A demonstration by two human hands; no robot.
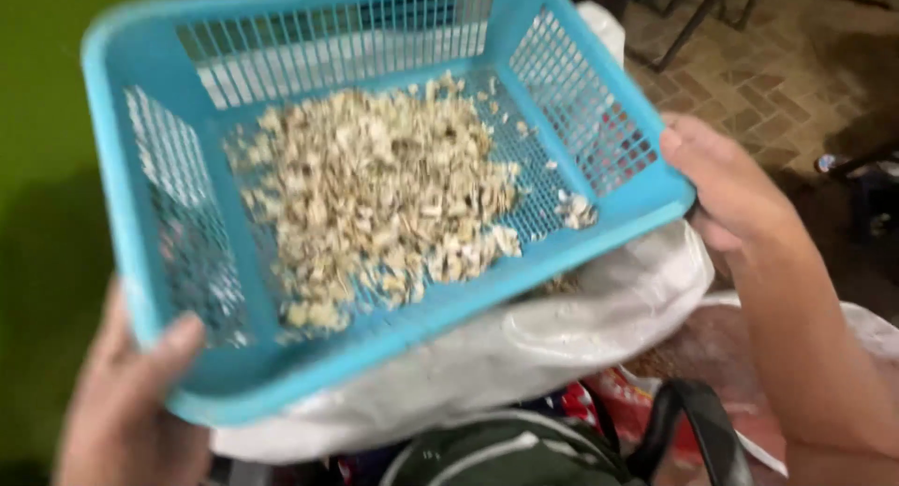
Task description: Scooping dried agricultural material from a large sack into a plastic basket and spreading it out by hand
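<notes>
At your one o'clock lies the brick-paved floor, brown blocks set in a herringbone pattern. On it, at twelve to one o'clock, stand the dark legs of some furniture. At your three o'clock a dark object with a small pale cap sits on the paving; what it is you cannot tell through the blur. The ground nearer you is hidden under white plastic bags.
</notes>
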